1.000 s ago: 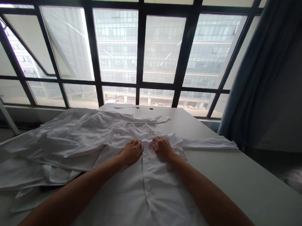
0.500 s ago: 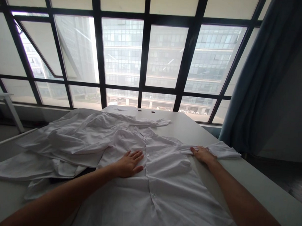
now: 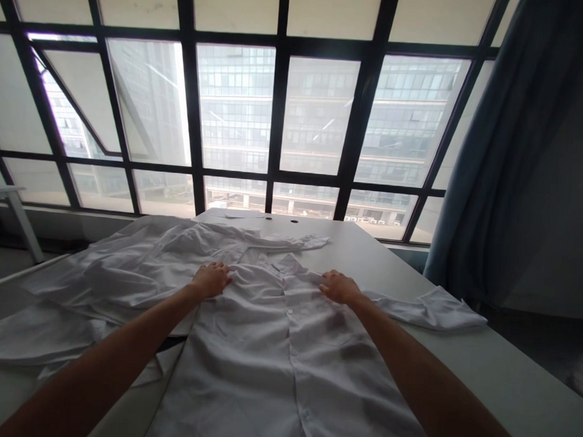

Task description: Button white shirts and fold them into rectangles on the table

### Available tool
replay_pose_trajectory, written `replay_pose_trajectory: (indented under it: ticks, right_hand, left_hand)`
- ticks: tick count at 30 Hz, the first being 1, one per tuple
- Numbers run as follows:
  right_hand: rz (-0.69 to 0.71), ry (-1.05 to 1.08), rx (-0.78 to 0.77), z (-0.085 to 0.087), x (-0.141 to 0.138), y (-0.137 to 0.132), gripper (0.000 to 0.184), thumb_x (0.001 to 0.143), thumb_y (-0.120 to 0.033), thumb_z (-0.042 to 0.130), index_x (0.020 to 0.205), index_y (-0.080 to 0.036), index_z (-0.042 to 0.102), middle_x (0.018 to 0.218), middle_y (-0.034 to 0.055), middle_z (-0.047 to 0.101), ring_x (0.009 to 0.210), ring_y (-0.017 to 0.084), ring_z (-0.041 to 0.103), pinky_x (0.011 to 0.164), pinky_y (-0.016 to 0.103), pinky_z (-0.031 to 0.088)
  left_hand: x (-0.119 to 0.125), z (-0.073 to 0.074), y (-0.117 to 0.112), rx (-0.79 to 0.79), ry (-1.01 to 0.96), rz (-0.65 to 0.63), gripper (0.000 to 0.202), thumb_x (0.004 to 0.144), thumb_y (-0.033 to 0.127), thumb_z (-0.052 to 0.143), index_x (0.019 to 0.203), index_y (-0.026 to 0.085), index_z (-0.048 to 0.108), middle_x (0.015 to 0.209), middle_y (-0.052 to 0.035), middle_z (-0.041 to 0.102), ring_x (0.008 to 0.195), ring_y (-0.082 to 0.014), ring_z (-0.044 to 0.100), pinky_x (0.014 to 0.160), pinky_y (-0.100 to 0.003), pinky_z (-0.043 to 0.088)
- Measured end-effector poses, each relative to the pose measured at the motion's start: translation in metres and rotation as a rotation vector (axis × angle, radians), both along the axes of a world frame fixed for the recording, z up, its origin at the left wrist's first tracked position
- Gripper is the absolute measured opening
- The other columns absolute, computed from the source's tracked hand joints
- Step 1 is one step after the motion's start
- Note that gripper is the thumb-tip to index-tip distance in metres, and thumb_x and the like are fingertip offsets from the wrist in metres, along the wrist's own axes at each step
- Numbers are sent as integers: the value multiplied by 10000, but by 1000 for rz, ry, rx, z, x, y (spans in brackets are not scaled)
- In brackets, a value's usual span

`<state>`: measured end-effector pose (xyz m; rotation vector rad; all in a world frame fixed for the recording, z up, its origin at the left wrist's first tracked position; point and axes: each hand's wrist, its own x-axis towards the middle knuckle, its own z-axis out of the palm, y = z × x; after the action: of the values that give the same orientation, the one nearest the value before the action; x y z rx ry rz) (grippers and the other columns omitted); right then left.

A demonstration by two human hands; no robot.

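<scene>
A white button-up shirt (image 3: 247,345) lies front up on the white table (image 3: 381,261), its collar (image 3: 289,265) pointing away from me and its button row running down the middle. My left hand (image 3: 212,279) is closed on the cloth at the shirt's left shoulder, fingers bent over the edge. At the opposite shoulder my right hand (image 3: 339,287) pinches the fabric, its fingertips partly hidden in the folds. The sleeve (image 3: 432,310) on the right stretches out beyond my right forearm. Soft creases cross the shirt front between both hands.
More white garments (image 3: 125,256) lie rumpled in a heap on the left, touching the shirt. Large black-framed windows (image 3: 274,115) stand behind the table. A blue-grey curtain (image 3: 487,156) hangs at the right, and another white table (image 3: 19,210) shows at far left.
My left hand has gone from lying flat on the chest to the left shoulder. My right hand has moved from the sleeve inward to the other shoulder. The shirt has shifted slightly toward me.
</scene>
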<state>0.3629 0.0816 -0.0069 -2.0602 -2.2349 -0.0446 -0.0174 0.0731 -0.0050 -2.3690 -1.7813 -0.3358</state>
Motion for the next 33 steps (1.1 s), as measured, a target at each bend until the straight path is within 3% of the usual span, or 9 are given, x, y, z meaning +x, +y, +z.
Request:
replay_pose_trajectory:
  ticks: [4, 6, 9, 12, 16, 21, 25, 29, 33]
  right_hand:
    - [76, 75, 98, -9, -41, 21, 403, 897, -399, 527, 1218, -180, 636, 1301, 148, 593, 1163, 287, 567, 959, 377, 421]
    - [89, 137, 140, -13, -58, 38, 439, 900, -390, 522, 1273, -170, 597, 1316, 150, 584, 1188, 280, 548, 977, 369, 409]
    - [68, 215, 147, -19, -78, 62, 566, 886, -369, 543, 1412, -178, 460, 1408, 139, 515, 1247, 261, 505, 1008, 350, 389]
    - [77, 233, 132, -24, -87, 74, 648, 854, -321, 579, 1463, -208, 384, 1430, 121, 499, 1244, 255, 507, 1008, 347, 388]
    - [170, 240, 244, -26, -87, 66, 544, 810, -129, 524, 1352, -176, 519, 1264, 119, 624, 1151, 247, 552, 981, 343, 396]
    - [312, 299, 405, -22, -75, 41, 394, 752, -48, 475, 1072, -185, 659, 1016, 84, 647, 1000, 216, 560, 920, 314, 410]
    - [358, 336, 494, -26, -62, 27, 344, 657, -11, 473, 890, -175, 668, 947, 78, 621, 939, 214, 546, 868, 310, 412]
    - [333, 385, 507, -31, -54, 22, 318, 692, -27, 474, 857, -175, 702, 919, 69, 651, 923, 206, 563, 873, 308, 397]
    - [338, 392, 467, -28, -51, 19, 282, 870, -170, 458, 751, -178, 713, 855, 66, 677, 855, 189, 594, 826, 295, 395]
  left_hand:
    - [-4, -4, 3, -48, 88, 41, 286, 916, 360, 536, 1126, 213, 661, 1126, -120, 674, 1077, -303, 605, 936, -436, 428]
    - [1, -3, 3, -8, 102, 9, 321, 869, 250, 562, 1177, 214, 643, 1177, -113, 661, 1113, -304, 587, 959, -447, 413]
    - [19, 1, 3, 51, 91, -34, 422, 802, 92, 514, 1198, 178, 632, 1207, -117, 652, 1130, -286, 581, 996, -441, 391]
    - [44, 1, 11, 89, 8, -53, 376, 843, 110, 464, 1173, 144, 642, 1172, -133, 670, 1109, -273, 592, 986, -423, 407]
    - [76, -6, 34, 94, -100, -115, 356, 930, 196, 420, 1228, 140, 607, 1234, -140, 648, 1153, -284, 570, 981, -431, 428]
    - [108, -14, 60, 106, -188, -157, 573, 853, 39, 410, 1417, 135, 438, 1519, -139, 388, 1286, -281, 478, 1006, -406, 430]
    - [118, -16, 68, 72, -143, -202, 695, 774, -2, 454, 1445, 173, 412, 1420, -126, 512, 1211, -278, 537, 964, -397, 461]
    - [115, -17, 68, 20, -78, -180, 505, 801, 70, 513, 1296, 156, 567, 1208, -155, 636, 1060, -293, 625, 910, -402, 482]
    - [110, -20, 65, 8, -51, -150, 218, 853, 149, 526, 993, 132, 694, 1078, -167, 667, 970, -300, 654, 871, -405, 491]
